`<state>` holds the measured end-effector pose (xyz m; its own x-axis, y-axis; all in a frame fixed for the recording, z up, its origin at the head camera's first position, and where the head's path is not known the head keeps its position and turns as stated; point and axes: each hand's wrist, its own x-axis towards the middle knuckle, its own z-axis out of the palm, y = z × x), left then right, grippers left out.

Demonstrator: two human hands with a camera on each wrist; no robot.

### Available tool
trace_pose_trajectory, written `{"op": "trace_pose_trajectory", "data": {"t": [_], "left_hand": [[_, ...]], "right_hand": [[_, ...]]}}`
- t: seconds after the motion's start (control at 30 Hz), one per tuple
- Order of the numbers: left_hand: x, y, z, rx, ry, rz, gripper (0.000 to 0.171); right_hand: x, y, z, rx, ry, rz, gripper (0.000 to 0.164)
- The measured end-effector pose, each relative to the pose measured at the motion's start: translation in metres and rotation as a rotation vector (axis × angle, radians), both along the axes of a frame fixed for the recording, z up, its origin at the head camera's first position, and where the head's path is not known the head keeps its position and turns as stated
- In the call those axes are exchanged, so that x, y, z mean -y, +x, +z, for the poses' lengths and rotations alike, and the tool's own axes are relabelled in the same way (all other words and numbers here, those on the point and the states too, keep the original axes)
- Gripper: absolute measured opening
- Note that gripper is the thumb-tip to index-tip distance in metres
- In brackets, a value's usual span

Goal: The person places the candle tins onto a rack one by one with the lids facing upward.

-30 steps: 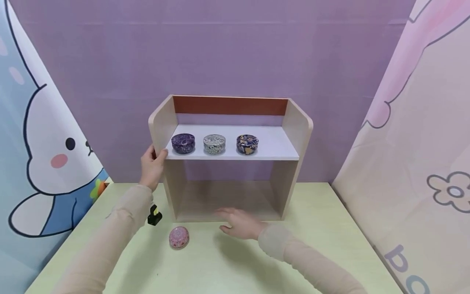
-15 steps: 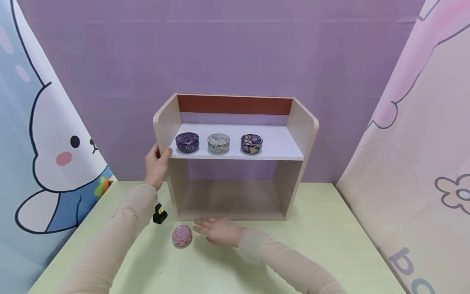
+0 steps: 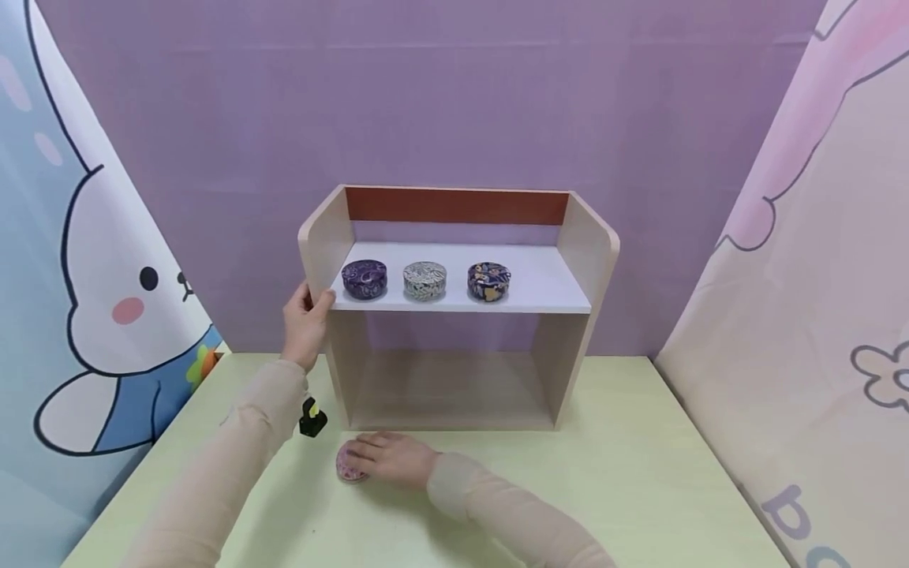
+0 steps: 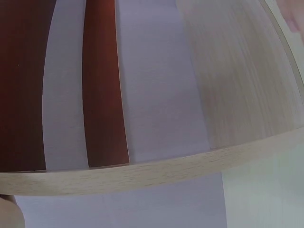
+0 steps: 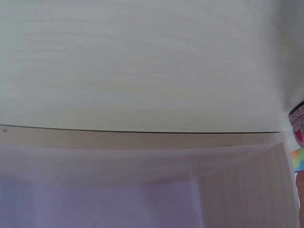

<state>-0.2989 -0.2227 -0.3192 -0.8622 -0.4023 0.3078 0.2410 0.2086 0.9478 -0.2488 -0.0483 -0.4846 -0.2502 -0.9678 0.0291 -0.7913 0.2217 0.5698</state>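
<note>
My left hand [image 3: 307,325] grips the left side panel of a small wooden shelf unit [image 3: 458,418], thumb at the front edge level with the white upper board. Over the right part of a round pink patterned tin [image 3: 344,467] on the table lie the extended fingers of my right hand [image 3: 398,460], hiding that part. In the right wrist view the tin [image 5: 298,124] shows only at the right edge. On the upper board stand a dark purple tin [image 3: 364,280], a grey-white patterned tin [image 3: 424,282] and a navy floral tin [image 3: 488,282] in a row.
The shelf stands on a pale yellow-green table [image 3: 625,473] before a purple backdrop [image 3: 454,95]. A small black object [image 3: 312,418] is beside the left cuff. Cartoon-printed panels, one with a rabbit [image 3: 106,268], flank the table.
My right hand has moved left across the table front to the pink tin and now covers part of it. The left hand keeps its grip on the shelf. The view has shifted slightly.
</note>
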Motion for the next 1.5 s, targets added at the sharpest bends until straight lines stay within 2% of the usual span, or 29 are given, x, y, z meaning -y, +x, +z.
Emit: {"op": "trace_pose_trajectory", "data": {"t": [0.13,0.4,0.63,1.07,1.5], "left_hand": [[0.001,0.0,-0.001,-0.002,0.008,0.007,0.041],[0.0,-0.001,0.0,-0.002,-0.001,0.008,0.04],[-0.001,-0.001,-0.002,-0.011,0.003,0.011,0.038],[0.0,-0.003,-0.003,-0.039,0.021,0.007,0.037],[0.0,-0.002,-0.002,0.002,0.021,-0.019,0.044]], "right_hand": [[0.008,0.0,-0.002,-0.03,-0.018,0.034,0.044],[0.027,-0.003,-0.005,0.034,0.033,-0.031,0.041],[0.037,-0.001,-0.013,-0.001,0.123,-0.079,0.046],[0.043,0.002,-0.014,0.0,0.132,-0.081,0.047],[0.04,0.006,-0.01,-0.039,0.143,-0.079,0.04]]}}
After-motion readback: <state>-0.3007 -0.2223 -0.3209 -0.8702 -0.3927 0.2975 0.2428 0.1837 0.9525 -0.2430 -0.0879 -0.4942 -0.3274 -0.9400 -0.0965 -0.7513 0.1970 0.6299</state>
